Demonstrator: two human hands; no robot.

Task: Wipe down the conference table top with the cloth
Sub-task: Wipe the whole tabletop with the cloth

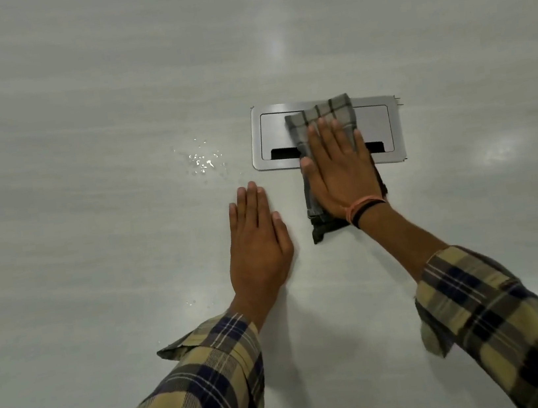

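Lying half on the metal cable hatch set into the conference table top, the grey checked cloth is pressed flat under the right hand, fingers spread. Near-left of the hatch, the left hand rests palm-down on bare table, fingers together. Water droplets sit just left of the hatch.

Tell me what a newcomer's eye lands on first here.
The right hand pressing a checked cloth flat across the metal cable hatch set into the pale table. Next, the left hand resting flat beside it, and water droplets glinting left of the hatch.
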